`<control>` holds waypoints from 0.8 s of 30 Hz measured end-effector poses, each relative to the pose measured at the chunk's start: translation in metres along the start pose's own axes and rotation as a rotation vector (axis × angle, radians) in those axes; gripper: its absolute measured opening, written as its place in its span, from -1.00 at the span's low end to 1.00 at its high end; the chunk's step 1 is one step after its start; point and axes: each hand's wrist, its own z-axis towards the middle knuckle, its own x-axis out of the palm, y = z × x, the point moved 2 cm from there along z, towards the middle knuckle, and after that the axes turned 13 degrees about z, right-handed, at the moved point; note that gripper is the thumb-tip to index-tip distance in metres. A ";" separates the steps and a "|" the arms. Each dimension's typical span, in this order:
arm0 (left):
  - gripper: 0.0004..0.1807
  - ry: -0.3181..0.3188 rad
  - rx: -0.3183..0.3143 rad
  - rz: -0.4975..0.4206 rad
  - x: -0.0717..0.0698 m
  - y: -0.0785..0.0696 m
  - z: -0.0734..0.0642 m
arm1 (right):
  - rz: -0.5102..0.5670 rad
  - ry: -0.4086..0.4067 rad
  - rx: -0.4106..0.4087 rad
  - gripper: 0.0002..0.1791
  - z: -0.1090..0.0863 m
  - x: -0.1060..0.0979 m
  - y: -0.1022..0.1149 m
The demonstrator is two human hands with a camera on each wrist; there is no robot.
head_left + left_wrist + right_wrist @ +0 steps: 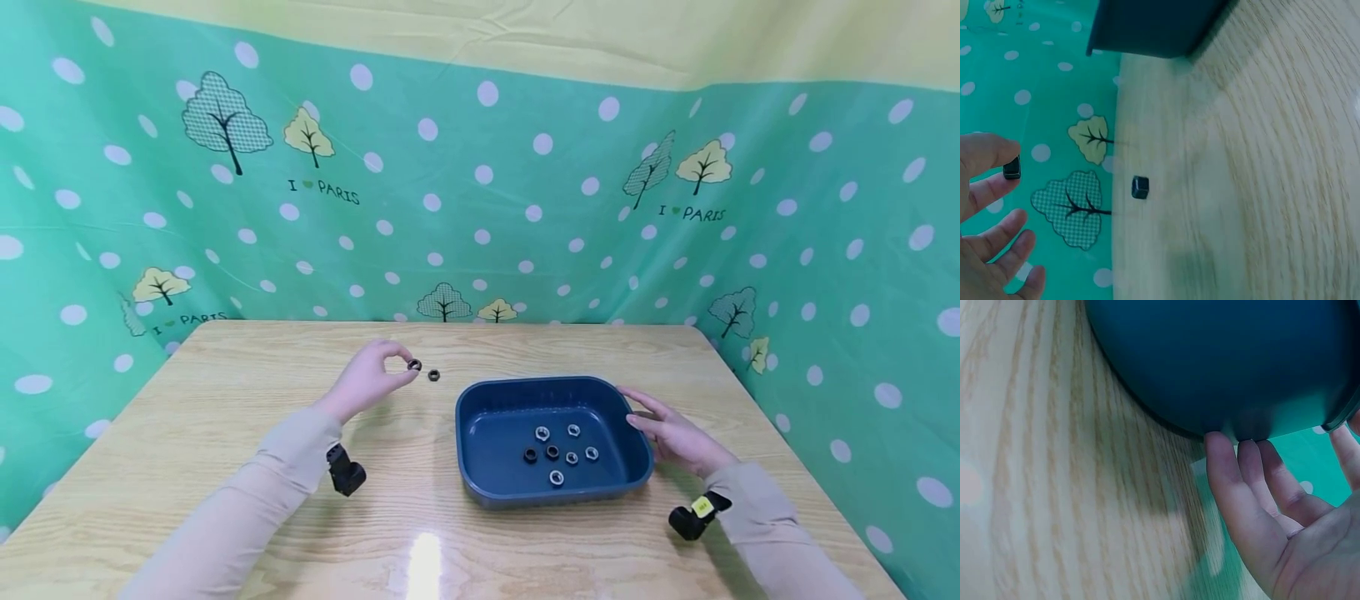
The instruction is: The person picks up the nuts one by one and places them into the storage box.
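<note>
In the head view my left hand (pixel 369 377) pinches a black hex nut (pixel 415 365) between thumb and index finger, above the table. The left wrist view shows that nut (pixel 1012 167) at the fingertips, with the other fingers spread. A second black nut (pixel 433 376) lies on the table just beside the pinched one. My right hand (pixel 678 433) rests at the right end of a dark blue bin (pixel 555 498), its fingers extended. From the right wrist, several fingertips touch the bin's outer wall (pixel 1222 369). Silver nuts (pixel 542 433) and black nuts (pixel 530 456) lie inside the bin.
The wooden table (pixel 360 533) carries the bin right of centre. A green dotted curtain (pixel 480 208) with printed trees hangs behind the table and along its sides. Small black wrist cameras sit at the left cuff (pixel 347 472) and the right cuff (pixel 696 517).
</note>
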 end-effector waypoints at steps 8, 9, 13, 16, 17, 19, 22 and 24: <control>-0.78 -0.021 0.040 -0.018 -0.003 -0.021 0.004 | -0.002 -0.004 -0.001 -0.23 0.000 0.001 -0.001; -0.79 -0.019 0.040 -0.019 -0.003 -0.024 0.005 | 0.000 -0.004 0.000 -0.23 0.000 0.001 -0.001; -0.79 -0.005 0.044 -0.033 -0.004 -0.033 0.009 | 0.000 -0.002 -0.001 -0.23 0.001 0.001 -0.001; -0.80 0.001 0.046 -0.048 -0.005 -0.040 0.013 | -0.001 0.003 -0.003 -0.23 0.001 0.000 -0.001; -0.81 0.000 0.050 -0.047 -0.004 -0.043 0.014 | 0.002 0.005 -0.004 -0.23 0.001 0.000 -0.001; -0.81 0.002 0.055 -0.052 -0.005 -0.049 0.017 | 0.009 0.009 -0.003 -0.23 0.001 -0.001 0.000; -0.80 0.001 0.071 -0.054 -0.004 -0.058 0.021 | 0.015 0.011 -0.003 -0.23 0.000 -0.001 0.000; -0.80 0.004 0.076 -0.067 -0.004 -0.064 0.023 | 0.014 0.010 -0.001 -0.23 0.000 -0.001 0.000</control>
